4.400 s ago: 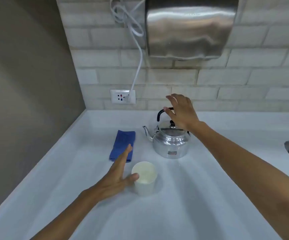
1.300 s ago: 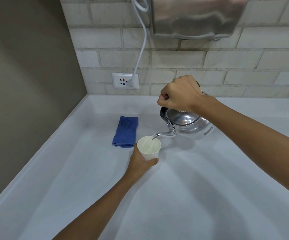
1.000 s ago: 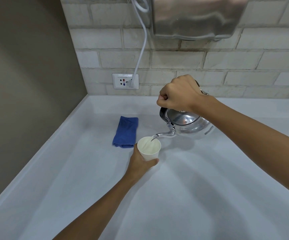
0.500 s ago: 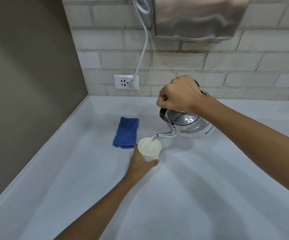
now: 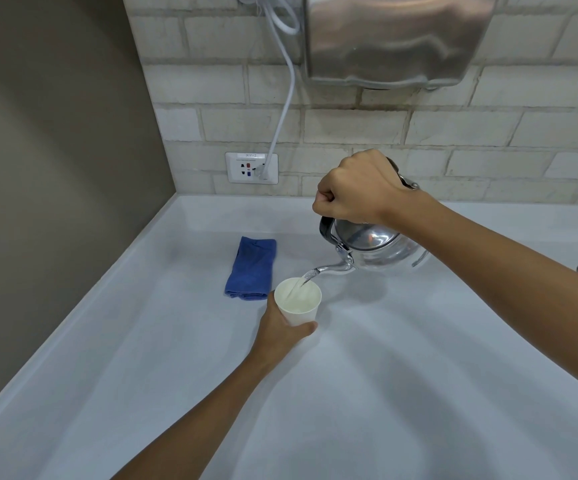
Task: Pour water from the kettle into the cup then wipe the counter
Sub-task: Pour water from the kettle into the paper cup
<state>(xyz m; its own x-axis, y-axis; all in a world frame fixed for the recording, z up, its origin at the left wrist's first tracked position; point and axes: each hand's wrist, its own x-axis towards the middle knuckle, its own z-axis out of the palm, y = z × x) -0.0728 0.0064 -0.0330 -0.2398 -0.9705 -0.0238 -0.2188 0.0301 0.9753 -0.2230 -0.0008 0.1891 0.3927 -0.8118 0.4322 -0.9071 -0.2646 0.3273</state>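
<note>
My left hand (image 5: 282,332) was wrapped around the lower wall of the cup (image 5: 298,301), low in the middle of the frame, steadying it on the counter (image 5: 419,393). Paper by the look of it, so I judged it light and easy to crush: a loose hold near the base suited it. Just left of the cup lay the cloth (image 5: 251,268), folded, soft, ready to be pinched up by an edge for wiping. To the right, water ran from the spout into the cup. The kettle (image 5: 374,245) hung tilted above the counter, right of centre. It was polished metal, likely slippery and weighty with water. My right hand (image 5: 356,190) was fisted tight over its top handle, the only sensible grip.
</note>
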